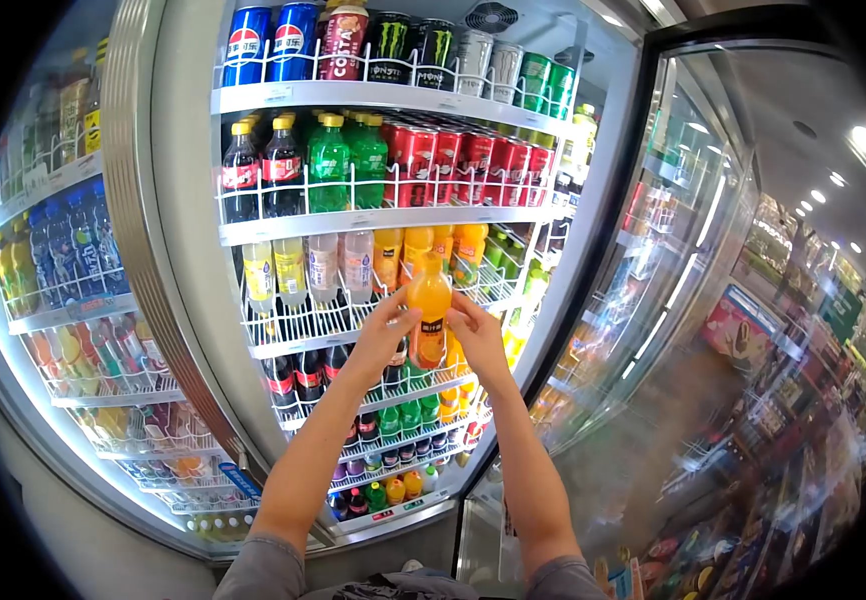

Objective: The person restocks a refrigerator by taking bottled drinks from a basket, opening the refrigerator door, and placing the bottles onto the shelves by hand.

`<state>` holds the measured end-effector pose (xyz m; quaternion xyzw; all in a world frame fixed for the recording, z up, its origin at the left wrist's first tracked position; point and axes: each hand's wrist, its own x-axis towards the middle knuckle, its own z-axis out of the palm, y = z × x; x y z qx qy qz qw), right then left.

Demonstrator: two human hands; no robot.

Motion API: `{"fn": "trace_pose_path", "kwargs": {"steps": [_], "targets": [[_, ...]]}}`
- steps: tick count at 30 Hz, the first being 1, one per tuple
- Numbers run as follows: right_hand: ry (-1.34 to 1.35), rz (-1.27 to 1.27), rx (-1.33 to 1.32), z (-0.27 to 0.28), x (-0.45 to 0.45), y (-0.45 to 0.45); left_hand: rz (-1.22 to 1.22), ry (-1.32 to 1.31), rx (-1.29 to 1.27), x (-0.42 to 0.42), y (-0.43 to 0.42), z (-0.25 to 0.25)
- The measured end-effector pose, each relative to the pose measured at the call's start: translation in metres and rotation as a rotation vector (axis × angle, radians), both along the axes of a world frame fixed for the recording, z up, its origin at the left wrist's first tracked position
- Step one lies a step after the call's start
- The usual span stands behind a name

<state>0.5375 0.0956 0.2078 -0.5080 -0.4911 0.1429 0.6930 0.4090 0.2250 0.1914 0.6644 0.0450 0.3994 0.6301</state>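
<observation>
An orange juice bottle [430, 312] with a dark label stands upright between my two hands, in front of the fridge's third shelf. My left hand [390, 332] touches its left side, with the thumb and fingers curled in against the bottle. On the other side, my right hand [473, 335] has its fingers pressed to the bottle's upper right. Behind it are more orange bottles [469, 250], and to their left clear bottles with pale labels [323, 265]. The lower wire racks are partly hidden by my forearms.
Red cans [416, 165] and green bottles [330, 165] fill the shelf above. A glass door [643, 270] stands open at the right. Another lit fridge section [73, 300] is at the left, past a metal-edged frame [153, 200].
</observation>
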Motion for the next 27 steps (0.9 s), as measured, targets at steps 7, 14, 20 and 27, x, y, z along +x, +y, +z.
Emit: {"fn": "trace_pose_path", "kwargs": {"steps": [7,14,20,27], "targets": [[-0.093,-0.083,0.059,0.032,0.02,0.032,0.056,-0.023,0.009,0.02,0.019,0.04],[-0.189,-0.19,0.075,0.032,0.034,0.071,0.086,-0.077,0.029,0.029,0.035,0.057],[-0.186,-0.169,0.098,0.019,0.045,0.104,0.028,-0.134,0.025,0.04,0.051,0.053],[-0.23,-0.186,0.134,-0.005,0.056,0.118,0.102,-0.094,0.161,0.057,0.083,0.025]]}}
